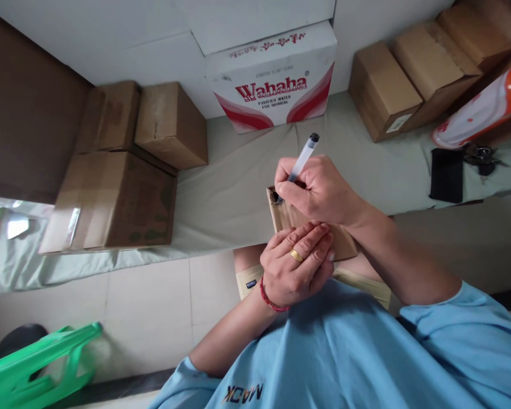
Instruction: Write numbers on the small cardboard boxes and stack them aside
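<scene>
My right hand (pixel 319 190) is closed around a pen (pixel 303 159) with a clear barrel and a black end, its tip down at the far left corner of a tan board (pixel 286 218). Around that corner the surface is dark and looks damaged. The board lies partly over my lap at the bench edge, and whether it is wood or cardboard I cannot tell. Across its near part my left hand (pixel 298 258) rests with fingers together, holding it. A gold ring and a red cord bracelet are on this hand. Its palm side is hidden.
A white and red Wahaha carton (pixel 276 79) stands against the wall on the cloth-covered bench (pixel 225 199). Brown boxes sit left (pixel 119 199) and right (pixel 385 91). A black phone-like slab (pixel 447 175) and keys (pixel 483 156) lie right. A green plastic stool (pixel 42 363) is lower left.
</scene>
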Demonstrator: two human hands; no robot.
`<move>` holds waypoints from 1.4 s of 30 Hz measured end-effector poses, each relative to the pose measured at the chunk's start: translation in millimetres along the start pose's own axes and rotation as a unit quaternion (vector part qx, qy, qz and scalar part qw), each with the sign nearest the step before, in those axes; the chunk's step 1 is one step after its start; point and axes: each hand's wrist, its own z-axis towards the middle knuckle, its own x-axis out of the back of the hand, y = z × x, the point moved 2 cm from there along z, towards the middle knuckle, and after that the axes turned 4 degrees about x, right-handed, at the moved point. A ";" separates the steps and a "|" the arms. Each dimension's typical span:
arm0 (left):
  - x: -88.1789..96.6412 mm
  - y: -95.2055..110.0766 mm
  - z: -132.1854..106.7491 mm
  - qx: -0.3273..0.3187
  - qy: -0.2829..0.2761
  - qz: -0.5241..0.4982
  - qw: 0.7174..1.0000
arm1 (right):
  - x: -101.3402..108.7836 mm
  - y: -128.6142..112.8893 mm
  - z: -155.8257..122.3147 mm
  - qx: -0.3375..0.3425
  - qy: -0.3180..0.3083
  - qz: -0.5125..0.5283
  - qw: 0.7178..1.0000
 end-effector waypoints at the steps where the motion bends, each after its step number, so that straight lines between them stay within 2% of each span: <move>1: 0.2 0.0 0.0 -0.001 -0.002 0.000 1.000 | 0.2 -0.2 -0.1 -0.001 -0.003 -0.002 1.000; 7: 2.8 -0.3 -0.3 0.003 -0.019 -0.002 1.000 | -0.3 -1.4 0.2 -0.017 -0.023 -0.022 0.999; 13: 1.6 -0.2 -1.5 0.002 -0.008 0.004 1.000 | -3.0 -4.0 0.0 -0.015 -0.028 -0.055 0.998; 25: 2.4 -0.2 -2.1 0.001 -0.012 -0.008 1.000 | -2.5 -2.3 -2.1 -0.030 0.030 -0.086 0.995; 31: 2.1 -1.2 -4.4 0.004 -0.015 -0.013 1.000 | -3.3 -3.1 -1.2 -0.019 0.002 -0.075 0.997; 39: 1.7 -1.6 -3.9 0.001 -0.015 -0.019 1.000 | -0.4 -3.8 -1.4 -0.057 0.074 -0.070 0.993; 42: 1.3 -1.8 -2.9 0.001 -0.008 -0.019 1.000 | 1.1 -2.2 0.3 -0.059 0.068 -0.066 0.994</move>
